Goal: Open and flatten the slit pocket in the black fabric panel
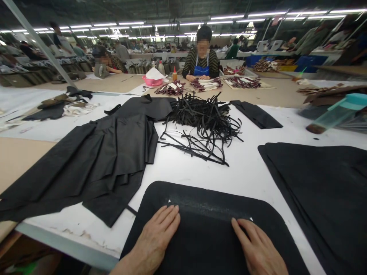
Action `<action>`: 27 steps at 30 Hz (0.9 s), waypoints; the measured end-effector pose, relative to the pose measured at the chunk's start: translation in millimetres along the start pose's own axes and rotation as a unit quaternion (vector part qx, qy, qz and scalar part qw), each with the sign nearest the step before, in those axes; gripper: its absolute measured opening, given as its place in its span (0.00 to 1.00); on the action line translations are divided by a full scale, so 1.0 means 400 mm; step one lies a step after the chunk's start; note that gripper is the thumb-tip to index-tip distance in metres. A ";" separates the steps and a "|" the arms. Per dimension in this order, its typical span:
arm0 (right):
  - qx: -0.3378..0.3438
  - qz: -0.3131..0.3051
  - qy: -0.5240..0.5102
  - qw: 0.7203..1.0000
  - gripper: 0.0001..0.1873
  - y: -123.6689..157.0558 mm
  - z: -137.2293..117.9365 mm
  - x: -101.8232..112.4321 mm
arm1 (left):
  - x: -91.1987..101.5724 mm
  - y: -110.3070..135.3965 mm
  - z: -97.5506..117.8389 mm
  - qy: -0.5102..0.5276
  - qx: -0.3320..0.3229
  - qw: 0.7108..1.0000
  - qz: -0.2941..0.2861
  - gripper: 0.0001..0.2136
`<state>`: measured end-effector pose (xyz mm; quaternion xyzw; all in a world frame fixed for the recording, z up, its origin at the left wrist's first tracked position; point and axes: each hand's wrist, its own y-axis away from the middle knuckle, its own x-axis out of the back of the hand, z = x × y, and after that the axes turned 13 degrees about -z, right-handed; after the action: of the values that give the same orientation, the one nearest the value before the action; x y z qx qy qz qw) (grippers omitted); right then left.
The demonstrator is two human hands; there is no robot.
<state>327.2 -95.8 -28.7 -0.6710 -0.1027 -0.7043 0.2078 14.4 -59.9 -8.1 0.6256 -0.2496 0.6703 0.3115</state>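
A black fabric panel (pixel 206 198) with rounded corners lies flat on the white table (pixel 252 168) right in front of me. Across its upper part runs a shiny grey strip (pixel 209 202) between two small white marks. My left hand (pixel 156 240) rests palm down on the panel's left side, fingers stretched and close together, tips just below the strip. My right hand (pixel 259 248) lies flat on the panel's right side, fingers extended toward the strip's right end. Neither hand holds anything.
A fanned stack of black fabric pieces (pixel 94 160) lies left, another black stack (pixel 323 191) right. A tangle of black strips (pixel 206 122) sits mid-table, a folded black piece (pixel 255 114) beyond. A teal brush (pixel 335 114) lies far right. A seated person (pixel 202 57) works opposite.
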 end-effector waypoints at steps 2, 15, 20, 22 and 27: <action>-0.004 -0.016 -0.009 1.000 0.29 0.013 0.016 0.002 | 0.000 0.014 -0.010 0.013 0.015 0.999 0.028 0.30; -0.078 -0.052 -0.013 0.995 0.23 0.111 0.124 -0.002 | -0.012 0.030 -0.040 0.021 0.064 0.987 0.146 0.26; -0.127 -0.003 -0.064 0.990 0.15 0.067 0.068 0.065 | 0.059 0.007 0.014 0.186 0.118 0.971 0.096 0.17; -0.075 -0.008 -0.161 0.984 0.12 0.013 0.006 0.113 | 0.111 -0.028 0.050 0.345 0.115 0.932 -0.007 0.13; 0.060 -0.016 -0.312 0.948 0.18 -0.114 -0.138 0.193 | 0.171 -0.110 0.099 0.555 0.129 0.801 -0.186 0.07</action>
<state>256.7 -90.5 49.3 -0.8416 -0.2153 -0.4556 0.1942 72.1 -51.4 61.2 0.2158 0.1759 0.8581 0.4314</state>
